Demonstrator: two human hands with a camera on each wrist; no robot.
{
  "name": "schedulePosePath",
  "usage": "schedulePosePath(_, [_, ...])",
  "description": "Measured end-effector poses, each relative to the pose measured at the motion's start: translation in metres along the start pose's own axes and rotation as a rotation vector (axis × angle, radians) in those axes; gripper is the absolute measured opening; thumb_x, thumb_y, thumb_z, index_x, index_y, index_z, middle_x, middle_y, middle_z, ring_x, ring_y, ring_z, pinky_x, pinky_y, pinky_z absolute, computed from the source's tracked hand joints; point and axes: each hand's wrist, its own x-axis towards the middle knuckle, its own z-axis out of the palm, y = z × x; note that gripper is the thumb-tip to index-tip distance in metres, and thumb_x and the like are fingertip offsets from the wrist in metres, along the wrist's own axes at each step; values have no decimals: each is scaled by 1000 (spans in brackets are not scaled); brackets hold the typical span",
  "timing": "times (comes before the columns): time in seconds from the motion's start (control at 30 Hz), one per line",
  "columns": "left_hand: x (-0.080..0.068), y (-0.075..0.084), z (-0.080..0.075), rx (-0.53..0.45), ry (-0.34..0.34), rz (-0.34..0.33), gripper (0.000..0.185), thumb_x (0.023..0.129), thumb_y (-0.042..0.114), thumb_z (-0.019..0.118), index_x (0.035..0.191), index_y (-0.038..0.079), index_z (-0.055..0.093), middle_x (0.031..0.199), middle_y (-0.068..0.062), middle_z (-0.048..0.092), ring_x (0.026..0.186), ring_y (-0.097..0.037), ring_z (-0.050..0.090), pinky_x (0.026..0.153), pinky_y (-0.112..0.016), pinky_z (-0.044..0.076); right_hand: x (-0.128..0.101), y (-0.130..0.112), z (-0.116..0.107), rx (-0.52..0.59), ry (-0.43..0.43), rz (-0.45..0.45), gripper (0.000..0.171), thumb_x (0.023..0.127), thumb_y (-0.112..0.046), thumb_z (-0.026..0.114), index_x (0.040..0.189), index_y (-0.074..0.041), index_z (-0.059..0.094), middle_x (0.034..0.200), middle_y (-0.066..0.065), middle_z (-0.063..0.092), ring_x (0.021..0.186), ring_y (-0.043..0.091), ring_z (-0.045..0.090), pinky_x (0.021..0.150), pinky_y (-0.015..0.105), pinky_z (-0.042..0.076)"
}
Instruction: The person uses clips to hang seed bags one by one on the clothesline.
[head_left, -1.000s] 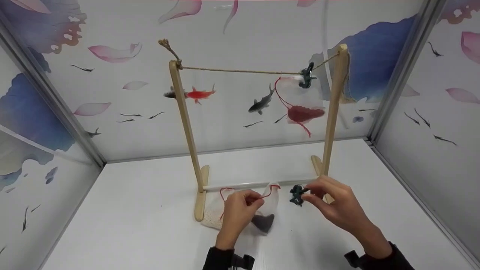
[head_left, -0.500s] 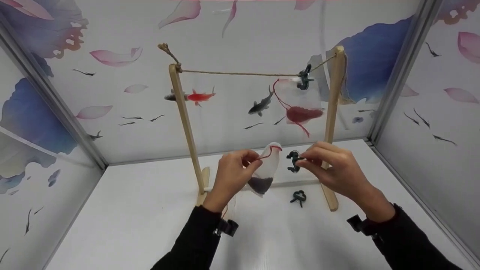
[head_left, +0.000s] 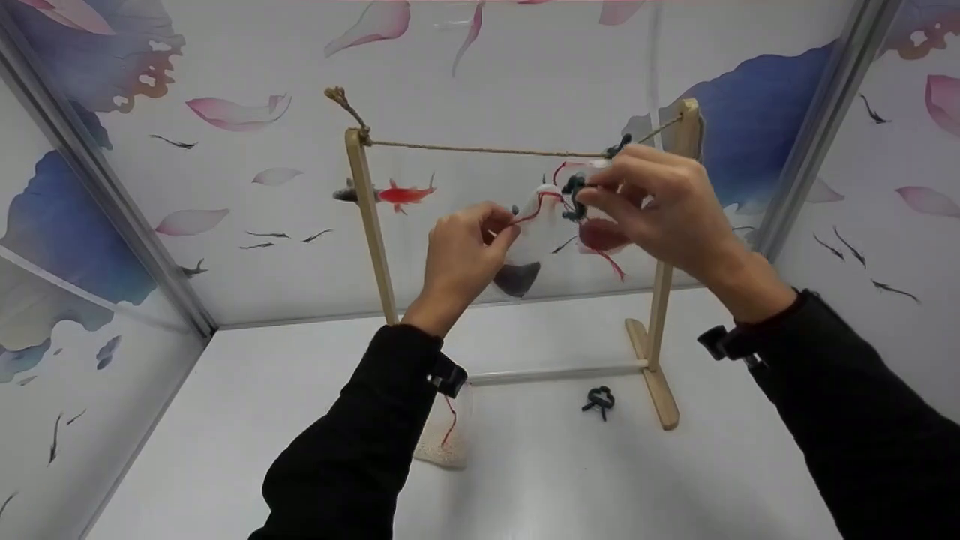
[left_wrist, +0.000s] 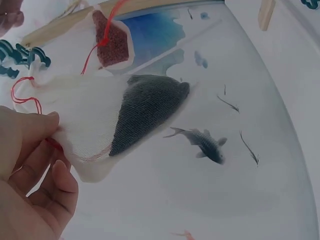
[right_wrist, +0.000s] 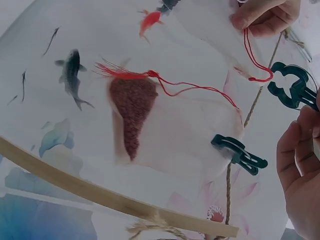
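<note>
My left hand pinches the top edge of a white mesh drawstring bag with dark grains in its bottom and a red cord. My right hand pinches a dark green spring clip by its handles, the clip's jaws spread near the bag's top. Both hands are raised just below a twine line. Another drawstring bag, with reddish grains, hangs from that line by a second green clip; in the head view my right hand partly covers it.
The twine runs between two wooden posts of a stand. On the white table lie another green clip and a bag of pale grains, partly behind my left sleeve. Printed walls enclose the table on its visible sides.
Both hands have risen from near the table to just under the twine, carrying the dark-grain bag and the clip. The pale-grain bag and one clip stay on the table.
</note>
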Motion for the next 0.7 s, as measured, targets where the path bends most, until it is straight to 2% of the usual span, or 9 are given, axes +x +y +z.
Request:
schedulePosePath(0.1, [10, 1, -3, 9, 32, 5, 9, 93, 12, 73, 98, 6, 77, 87, -4, 76, 73, -15, 66, 69, -32, 49, 19, 4, -4, -39, 19, 4, 6, 87, -3, 79, 89, 0, 74, 80, 9, 67, 62, 9, 55, 62, 12, 43])
schedulePosePath(0.2, [16, 0, -5, 12, 47, -8, 9, 94, 12, 73, 98, 5, 77, 88, -5, 75, 73, -15, 65, 68, -31, 49, 33, 10, -7, -76, 30, 16, 10, 90, -8, 78, 88, 1, 74, 79, 10, 68, 63, 7, 55, 62, 12, 43])
schedulePosePath(0.3, [20, -2, -5, 13, 53, -24, 10, 94, 13, 73, 99, 5, 77, 88, -5, 75, 73, -15, 64, 68, -30, 48, 41, 18, -7, -104, 24, 35, 15, 92, -13, 76, 89, 2, 74, 78, 11, 67, 64, 6, 53, 61, 13, 42])
schedulePosePath(0.47, [23, -6, -2, 14, 71, -55, 10, 95, 14, 73, 99, 5, 76, 89, -5, 74, 74, -15, 63, 67, -29, 49, 47, 28, -3, -121, -11, 116, 20, 95, -21, 74, 93, 0, 75, 81, 10, 68, 66, 6, 50, 61, 16, 39])
schedulePosePath(0.57, [25, -8, 1, 7, 80, -59, 11, 95, 14, 73, 99, 5, 76, 89, -5, 74, 74, -15, 64, 67, -29, 49, 49, 32, 1, -126, -41, 157, 22, 96, -22, 73, 93, -1, 75, 84, 11, 69, 71, 10, 52, 66, 20, 40])
schedulePosePath(0.7, [26, -8, 3, -11, 94, -54, 11, 95, 15, 73, 99, 5, 76, 89, -5, 74, 74, -15, 63, 67, -29, 49, 52, 35, 6, -146, -70, 146, 22, 97, -23, 71, 95, -2, 75, 86, 11, 70, 79, 17, 56, 80, 28, 37])
